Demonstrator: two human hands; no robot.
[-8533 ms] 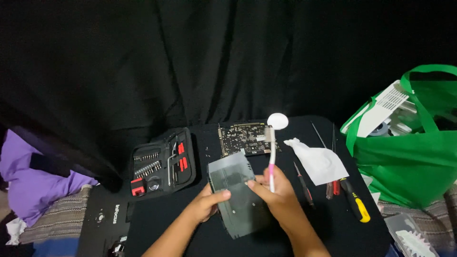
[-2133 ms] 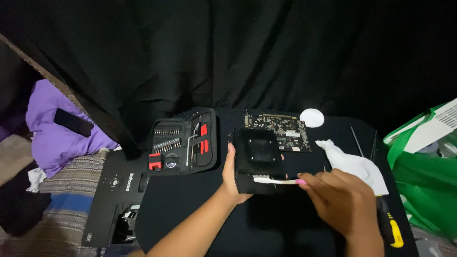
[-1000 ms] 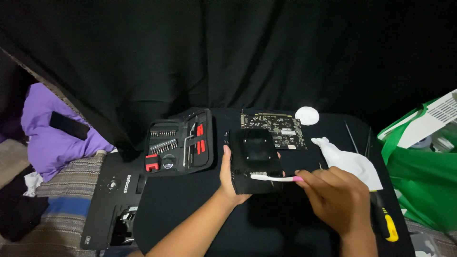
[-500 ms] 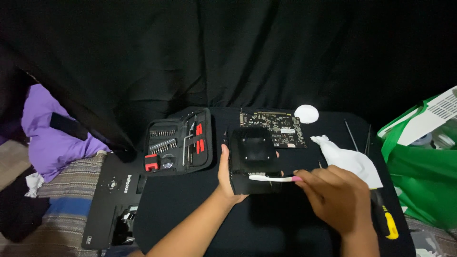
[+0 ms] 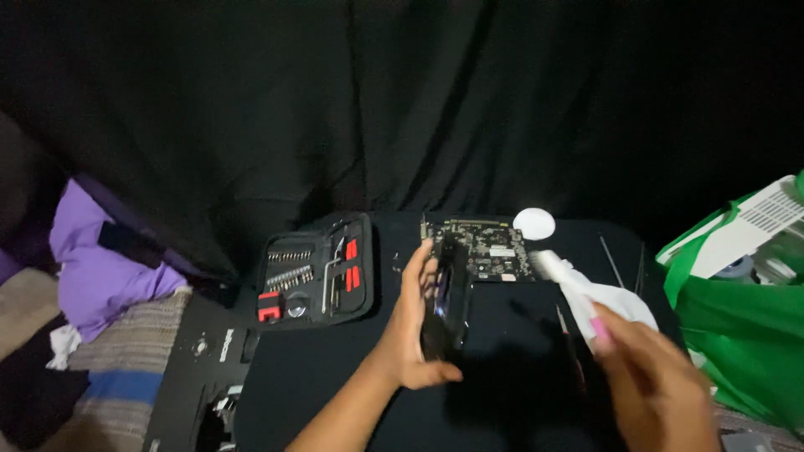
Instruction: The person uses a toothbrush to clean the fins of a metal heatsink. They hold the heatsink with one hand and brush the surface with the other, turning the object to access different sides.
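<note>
Near the middle of the black table [image 5: 335, 377], the left hand [image 5: 412, 335] grips a dark fan housing [image 5: 445, 297] stood on edge, thumb and fingers clamped around it. At four o'clock, the blurred right hand [image 5: 649, 381] pinches a pink-handled brush [image 5: 578, 289]. At twelve o'clock lies a circuit board [image 5: 490, 249]; at nine, an open screwdriver bit kit [image 5: 314, 269].

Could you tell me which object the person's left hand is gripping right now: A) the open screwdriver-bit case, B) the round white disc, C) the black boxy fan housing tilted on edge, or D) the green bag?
C: the left hand wraps the black boxy fan housing, held on edge above the black table.
</note>
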